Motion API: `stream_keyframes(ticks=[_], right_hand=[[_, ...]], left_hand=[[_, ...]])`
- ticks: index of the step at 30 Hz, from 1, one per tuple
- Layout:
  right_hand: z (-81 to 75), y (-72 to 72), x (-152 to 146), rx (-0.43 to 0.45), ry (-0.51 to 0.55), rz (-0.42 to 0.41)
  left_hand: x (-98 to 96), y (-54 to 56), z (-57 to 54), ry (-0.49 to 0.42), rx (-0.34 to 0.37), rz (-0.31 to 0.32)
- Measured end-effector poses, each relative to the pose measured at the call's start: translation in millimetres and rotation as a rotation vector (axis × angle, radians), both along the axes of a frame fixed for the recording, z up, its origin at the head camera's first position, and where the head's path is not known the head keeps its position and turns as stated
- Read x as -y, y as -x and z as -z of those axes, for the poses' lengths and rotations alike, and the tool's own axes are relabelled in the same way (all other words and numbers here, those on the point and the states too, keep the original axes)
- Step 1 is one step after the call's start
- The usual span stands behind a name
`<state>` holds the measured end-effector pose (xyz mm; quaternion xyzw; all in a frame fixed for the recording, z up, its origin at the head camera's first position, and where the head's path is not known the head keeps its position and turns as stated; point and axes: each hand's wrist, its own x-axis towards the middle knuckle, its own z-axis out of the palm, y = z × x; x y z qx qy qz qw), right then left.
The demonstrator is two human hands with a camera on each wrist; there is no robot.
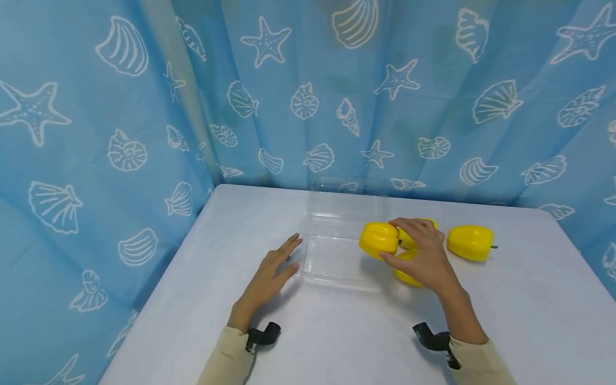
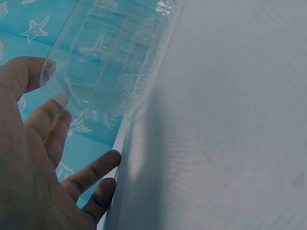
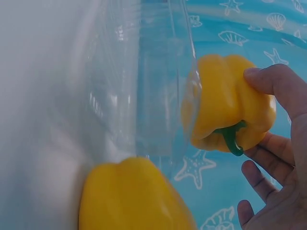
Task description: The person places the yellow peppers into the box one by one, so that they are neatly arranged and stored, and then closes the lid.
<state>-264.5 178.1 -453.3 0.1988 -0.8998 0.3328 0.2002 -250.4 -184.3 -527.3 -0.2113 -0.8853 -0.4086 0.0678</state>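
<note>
My right hand (image 1: 423,254) grips a yellow bell pepper (image 1: 378,239) between thumb and fingers, over the right side of a clear plastic container (image 1: 332,278). In the right wrist view, the pepper's green stem (image 3: 232,139) points down toward the palm and the container wall overlaps its side. On the left, my left hand (image 1: 269,275) has its fingers spread, with the thumb right at the container's rim (image 2: 45,86). The container's hinged lid (image 1: 348,203) stands open at the back.
Two more yellow peppers, a back one (image 1: 427,221) and a front one (image 1: 406,274), lie partly hidden behind my right hand. Farther right sits another yellow pepper (image 1: 470,242). A blue shell-patterned curtain (image 1: 289,133) borders the white table (image 1: 337,342) at the back and left.
</note>
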Motion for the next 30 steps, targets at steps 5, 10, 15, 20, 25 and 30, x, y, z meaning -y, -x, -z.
stream_keyframes(ticks=[5, 10, 15, 20, 25, 30], right_hand=[[1.2, 5.1, 13, -0.001, 0.01, -0.027], [3.3, 10.4, 24, 0.008, 0.003, -0.043], [5.9, 16.3, 34, 0.038, -0.005, -0.057], [6.6, 20.4, 43, 0.077, -0.011, -0.062], [6.9, 24.1, 53, 0.108, -0.005, -0.089], [7.8, 27.7, 64, 0.136, 0.003, -0.117]], left_hand=[[0.3, -0.5, -0.9, -0.008, -0.01, 0.005], [0.8, 0.2, -0.6, 0.001, -0.003, 0.01], [2.1, 1.2, 0.2, 0.002, 0.001, 0.013], [0.7, 0.8, -0.9, -0.004, -0.006, 0.013], [-0.4, -0.7, -2.3, 0.007, 0.021, -0.001], [0.9, -0.9, -2.6, 0.022, 0.033, -0.006]])
